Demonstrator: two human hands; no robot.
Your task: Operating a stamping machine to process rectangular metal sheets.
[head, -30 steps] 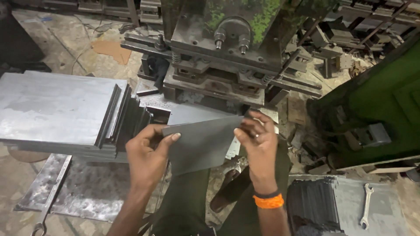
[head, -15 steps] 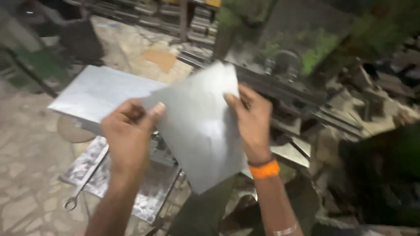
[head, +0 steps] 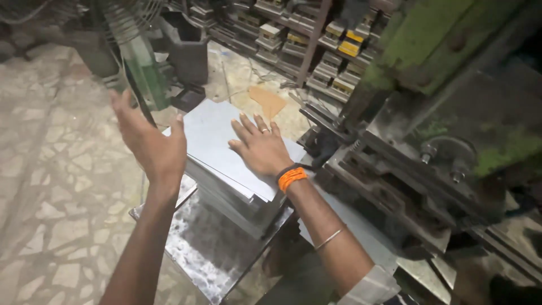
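Resting palm-down on the top sheet, your right hand (head: pixel 261 148) (orange band at the wrist, a ring on one finger) lies flat and spread on the stack of metal sheets (head: pixel 226 155), fingers open and closed around nothing. Your left hand (head: pixel 149 144) hovers just off the stack's near-left corner, fingers splayed, palm turned toward the sheets, also empty; its thumb stands close to the sheet edge, but whether it touches cannot be told from this angle.

The stack sits on a lower mottled steel plate (head: pixel 209 254), its long axis running from near right to far left, away from you toward the floor beyond. So the sheets lie directly under your right palm and to the right of your left hand: the right is the hand in contact, the left the one at the free edge.

Beyond your right forearm, the green press machine (head: pixel 446 113) fills the right side, its bed close to the stack's right end. Farther back, racks of metal parts (head: pixel 293 39) line the wall, and a dark bin (head: pixel 186 48) stands on the patterned stone floor (head: pixel 51 169).
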